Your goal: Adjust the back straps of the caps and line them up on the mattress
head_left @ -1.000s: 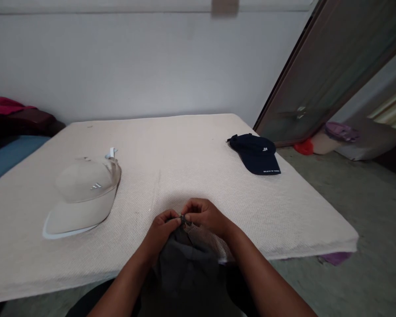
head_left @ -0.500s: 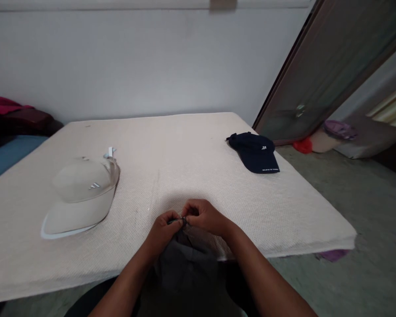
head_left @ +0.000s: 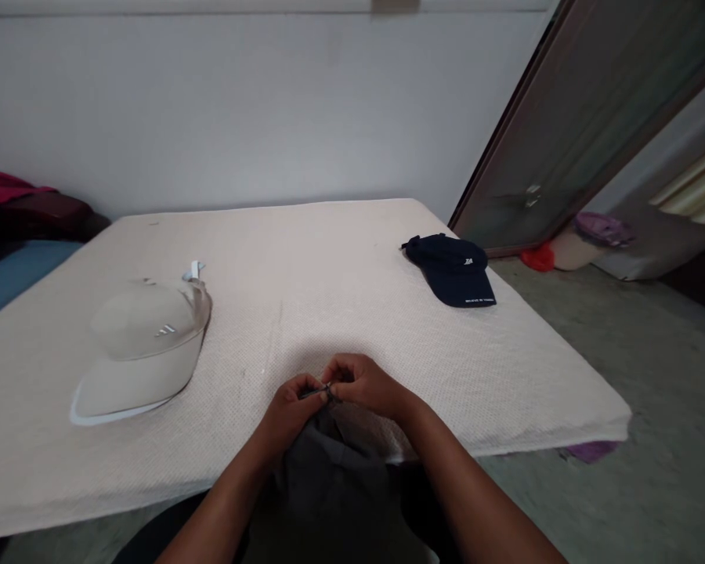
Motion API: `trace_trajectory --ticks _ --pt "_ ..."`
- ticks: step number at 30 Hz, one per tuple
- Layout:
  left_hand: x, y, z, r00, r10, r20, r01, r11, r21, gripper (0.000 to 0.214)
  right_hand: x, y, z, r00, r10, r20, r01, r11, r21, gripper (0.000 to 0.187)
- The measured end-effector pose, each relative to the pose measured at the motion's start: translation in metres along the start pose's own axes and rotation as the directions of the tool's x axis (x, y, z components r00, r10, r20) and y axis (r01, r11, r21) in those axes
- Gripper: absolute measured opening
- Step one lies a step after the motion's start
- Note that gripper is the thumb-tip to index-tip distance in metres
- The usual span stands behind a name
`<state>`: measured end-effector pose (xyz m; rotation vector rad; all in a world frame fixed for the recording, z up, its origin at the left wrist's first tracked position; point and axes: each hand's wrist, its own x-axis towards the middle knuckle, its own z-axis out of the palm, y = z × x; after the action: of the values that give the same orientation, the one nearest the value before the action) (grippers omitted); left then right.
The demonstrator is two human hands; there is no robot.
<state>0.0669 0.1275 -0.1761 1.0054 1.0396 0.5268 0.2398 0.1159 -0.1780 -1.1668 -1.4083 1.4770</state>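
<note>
My left hand (head_left: 294,403) and my right hand (head_left: 365,384) meet at the near edge of a cream mattress (head_left: 329,305). Both pinch the small strap and buckle at the top of a dark grey cap (head_left: 329,486), which lies between my forearms and hangs off the mattress edge toward me. The fingers of both hands are curled tight on the strap. A beige cap (head_left: 141,348) lies on the mattress to the left. A navy cap (head_left: 455,270) lies at the far right of the mattress.
A white wall runs behind the mattress. A tilted glass-panelled door (head_left: 587,117) leans at the right. Red and purple items (head_left: 569,243) sit on the grey floor beyond it. A blue mat with dark red cloth (head_left: 17,227) lies at the far left.
Both hands stay pinched on the grey cap's strap with only small finger movement. The view has shifted slightly.
</note>
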Motion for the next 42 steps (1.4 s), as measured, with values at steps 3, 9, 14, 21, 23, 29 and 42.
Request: trace_trajectory --ticks 3,9,14,21,23,29,42 --pt "0.001 -0.001 0.000 1.000 -0.001 0.006 0.002 1.000 -0.019 0.021 0.001 0.003 0.000 0.999 -0.002 -0.054 -0.002 0.997 -0.072 0.014" --pt "0.000 0.001 0.001 1.000 -0.004 0.010 0.005 0.997 -0.080 0.021 0.002 0.002 0.000 0.996 0.011 -0.093 -0.018 0.997 -0.073 0.013" --pt "-0.001 0.001 0.001 1.000 -0.002 0.022 0.005 0.994 -0.108 0.021 0.001 -0.003 -0.004 0.998 0.048 -0.050 -0.046 0.998 0.040 0.016" --pt "-0.001 -0.002 0.001 0.999 0.031 0.018 -0.029 0.998 -0.060 0.020 0.000 -0.003 -0.008 0.998 0.046 -0.045 -0.046 0.999 -0.003 0.016" --pt "0.000 -0.002 0.001 0.999 0.046 0.010 -0.046 0.999 -0.013 0.020 0.000 -0.002 -0.007 0.998 0.032 -0.046 -0.036 0.996 -0.078 0.015" --pt "0.002 -0.004 0.000 0.998 0.067 0.002 -0.067 0.994 0.086 0.021 0.001 -0.004 -0.005 0.999 0.026 -0.026 -0.029 0.990 -0.139 0.015" --pt "0.003 -0.009 -0.004 0.993 0.111 0.040 -0.112 0.993 0.041 0.019 0.005 0.000 0.000 0.997 0.039 -0.072 -0.047 0.993 -0.105 0.015"
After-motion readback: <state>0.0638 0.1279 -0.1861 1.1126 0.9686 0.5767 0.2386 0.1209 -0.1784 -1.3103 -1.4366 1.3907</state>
